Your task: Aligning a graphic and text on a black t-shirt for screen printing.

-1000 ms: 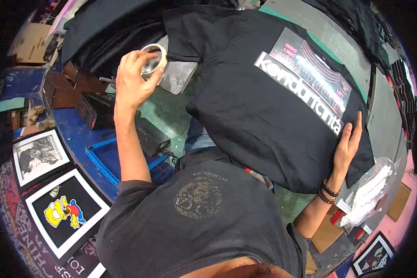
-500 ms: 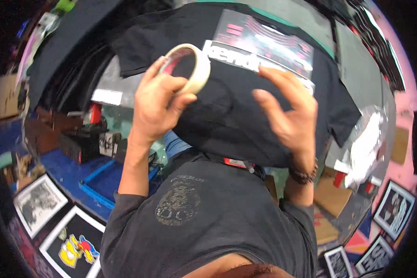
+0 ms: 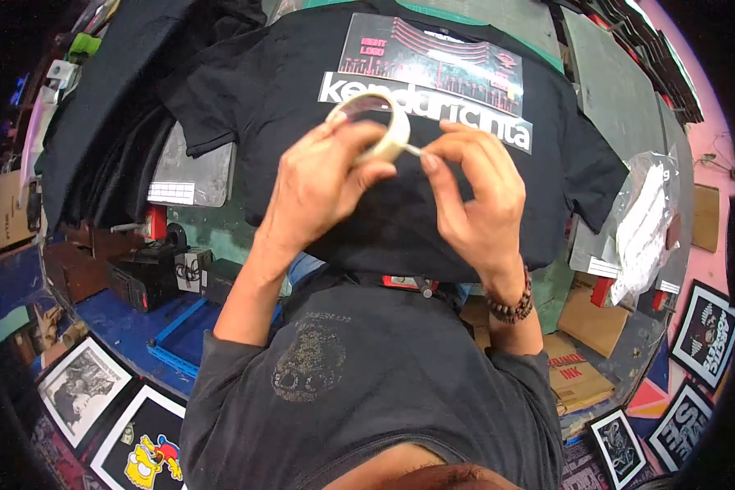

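Observation:
My left hand (image 3: pixel 314 184) is closed around a roll of cream masking tape (image 3: pixel 402 124), held upright above a black T-shirt (image 3: pixel 286 86). The thumb and fingers of my right hand (image 3: pixel 482 192) pinch a short end of tape (image 3: pixel 414 150) that stretches out from the roll. The T-shirt lies spread before me. On its upper part rests a clear film sheet (image 3: pixel 465 72) with pink line artwork. Just below it is a strip with large white lettering (image 3: pixel 510 131), partly hidden by the roll and my right fingers.
Dark garments (image 3: pixel 126 114) hang or lie at the left beside a grey board (image 3: pixel 192 167). A plastic-wrapped white bundle (image 3: pixel 639 237) is at the right. Cardboard boxes (image 3: pixel 592 322), a blue frame (image 3: pixel 171 347) and framed prints (image 3: pixel 82 392) sit lower down around me.
My left hand has moved right with the tape roll. My right hand, previously open and apart from it, has come to the roll and now grips the tape end.

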Available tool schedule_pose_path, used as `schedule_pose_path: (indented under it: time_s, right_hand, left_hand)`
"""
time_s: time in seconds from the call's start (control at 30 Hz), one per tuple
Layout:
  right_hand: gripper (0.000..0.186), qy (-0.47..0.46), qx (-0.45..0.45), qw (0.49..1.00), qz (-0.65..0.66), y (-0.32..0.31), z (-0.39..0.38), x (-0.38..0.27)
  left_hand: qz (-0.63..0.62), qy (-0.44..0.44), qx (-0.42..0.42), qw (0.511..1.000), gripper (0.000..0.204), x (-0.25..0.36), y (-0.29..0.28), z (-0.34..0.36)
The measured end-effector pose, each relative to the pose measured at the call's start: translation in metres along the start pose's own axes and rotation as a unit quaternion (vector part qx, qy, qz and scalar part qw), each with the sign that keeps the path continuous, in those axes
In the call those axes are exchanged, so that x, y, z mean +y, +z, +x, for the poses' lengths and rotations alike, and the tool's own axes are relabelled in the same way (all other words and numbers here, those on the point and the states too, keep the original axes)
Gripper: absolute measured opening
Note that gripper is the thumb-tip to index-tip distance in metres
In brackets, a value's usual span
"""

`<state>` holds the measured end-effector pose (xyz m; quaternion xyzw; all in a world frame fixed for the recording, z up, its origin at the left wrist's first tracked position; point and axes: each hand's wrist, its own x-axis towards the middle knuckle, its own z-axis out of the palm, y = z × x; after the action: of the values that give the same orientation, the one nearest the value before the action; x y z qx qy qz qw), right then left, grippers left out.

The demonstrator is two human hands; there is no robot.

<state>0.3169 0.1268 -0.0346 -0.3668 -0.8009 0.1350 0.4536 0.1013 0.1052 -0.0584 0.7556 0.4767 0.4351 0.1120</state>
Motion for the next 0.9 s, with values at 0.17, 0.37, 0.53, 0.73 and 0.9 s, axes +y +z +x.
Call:
schedule_pose_path:
  time_s: [0.17,0.37,0.53,0.73,0.9]
  right_hand:
    - [0.013,0.034,-0.038,0.996,0.074,0.004,-0.009,-0.017]
    - [0.026,0.119,0.006,0.987,0.109,0.006,-0.009,-0.01]
    - [0.035,0.147,0.06,0.982,0.098,0.015,-0.004,-0.01]
    - [0.035,0.074,-0.027,0.993,0.086,0.013,0.0,-0.006]
    - [0.019,-0.002,-0.051,0.996,0.072,0.015,-0.003,-0.003]
  left_hand:
    - [0.059,0.054,-0.018,0.997,0.031,-0.008,-0.01,0.004]
    - [0.009,0.049,-0.026,0.998,0.017,0.001,-0.009,0.001]
    - [0.031,0.055,-0.017,0.998,0.016,0.008,-0.008,0.001]
    - [0.12,0.09,-0.044,0.988,0.019,0.009,-0.015,0.001]
    - [0.109,0.076,-0.047,0.99,0.012,0.011,-0.02,-0.002]
